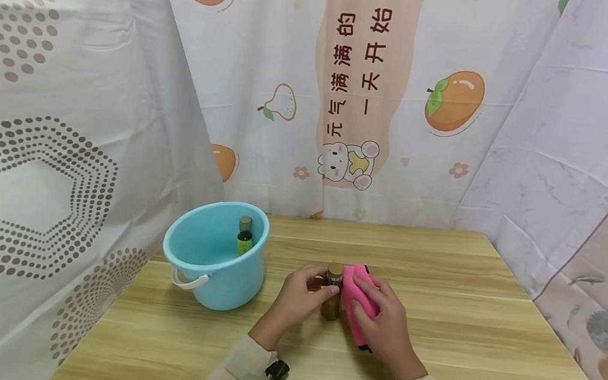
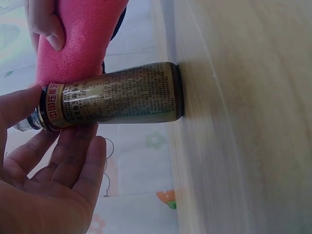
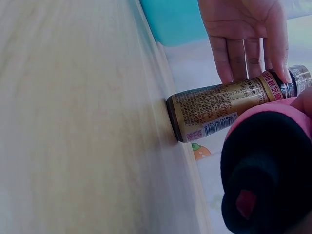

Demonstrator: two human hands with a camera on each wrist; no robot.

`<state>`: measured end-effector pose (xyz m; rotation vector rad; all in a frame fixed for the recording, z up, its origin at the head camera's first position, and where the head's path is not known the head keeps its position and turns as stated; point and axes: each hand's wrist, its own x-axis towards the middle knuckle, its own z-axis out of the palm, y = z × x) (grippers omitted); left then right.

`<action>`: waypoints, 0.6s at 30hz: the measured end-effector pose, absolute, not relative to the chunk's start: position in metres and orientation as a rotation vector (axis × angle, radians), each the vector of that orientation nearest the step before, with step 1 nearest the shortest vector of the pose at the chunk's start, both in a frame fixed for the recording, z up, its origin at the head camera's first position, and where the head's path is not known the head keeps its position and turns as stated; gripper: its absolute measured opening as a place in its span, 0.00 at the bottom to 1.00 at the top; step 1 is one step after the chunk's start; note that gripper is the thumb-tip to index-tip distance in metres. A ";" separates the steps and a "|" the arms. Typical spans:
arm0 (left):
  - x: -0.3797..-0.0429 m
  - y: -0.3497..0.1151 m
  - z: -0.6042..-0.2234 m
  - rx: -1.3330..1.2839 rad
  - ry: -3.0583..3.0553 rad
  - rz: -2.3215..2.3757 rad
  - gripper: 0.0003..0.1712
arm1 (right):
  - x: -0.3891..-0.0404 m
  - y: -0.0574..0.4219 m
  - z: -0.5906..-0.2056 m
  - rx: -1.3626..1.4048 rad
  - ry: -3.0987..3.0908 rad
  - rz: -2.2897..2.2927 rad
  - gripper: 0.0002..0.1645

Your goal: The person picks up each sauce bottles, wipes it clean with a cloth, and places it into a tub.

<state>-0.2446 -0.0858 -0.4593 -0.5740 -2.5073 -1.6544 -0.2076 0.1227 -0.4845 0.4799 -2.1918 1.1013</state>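
A small brown glass bottle (image 1: 331,308) with a gold label and gold cap stands upright on the wooden table. My left hand (image 1: 297,298) grips it near the neck, the thumb on one side and the fingers on the other, as the left wrist view shows for the bottle (image 2: 122,97). In my right hand (image 1: 391,327) is a folded pink cloth (image 1: 351,284) with black edging. The cloth (image 2: 83,48) lies against the upper part of the bottle. From the right wrist, dark fabric at the cloth's near end hides most of that hand's fingers.
A light blue bucket (image 1: 230,283) with a white handle stands at the left of the table (image 1: 438,274). Inside it is a dark bottle (image 1: 244,239) with a green-yellow label. Printed curtains (image 1: 264,150) hang behind the table and along both sides.
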 end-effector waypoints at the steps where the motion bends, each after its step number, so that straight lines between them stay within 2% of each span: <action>1: -0.245 -0.086 -0.459 -0.574 -2.507 -1.652 0.18 | -0.208 0.123 -0.485 0.477 -2.197 1.102 0.27; 10: -0.244 -0.086 -0.459 -0.562 -2.518 -1.652 0.18 | -0.207 0.123 -0.484 0.469 -2.271 1.123 0.25; 18: -0.242 -0.087 -0.459 -0.477 -2.517 -1.753 0.25 | -0.207 0.122 -0.486 0.411 -2.388 1.148 0.25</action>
